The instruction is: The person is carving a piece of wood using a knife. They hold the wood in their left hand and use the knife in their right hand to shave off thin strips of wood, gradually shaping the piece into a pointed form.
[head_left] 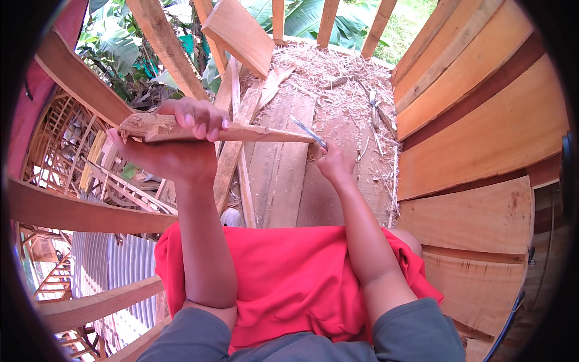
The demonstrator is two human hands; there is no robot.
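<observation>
My left hand [181, 136] grips the thick end of a rough wooden stake [253, 133], holding it level across the view. The stake tapers to a point at its right end. My right hand [335, 161] is closed around the handle of a knife, and the knife blade [307, 131] rests against the stake's pointed tip. Both forearms rise from my lap, which is covered by red cloth [289, 277].
Worn floor planks [283, 175] strewn with wood shavings [338, 78] lie ahead. Stacked boards [482, 120] form a wall on the right. Curved wooden rails [78, 211] run along the left, with a drop and corrugated metal sheet [114, 265] below. Green foliage [114, 48] shows beyond.
</observation>
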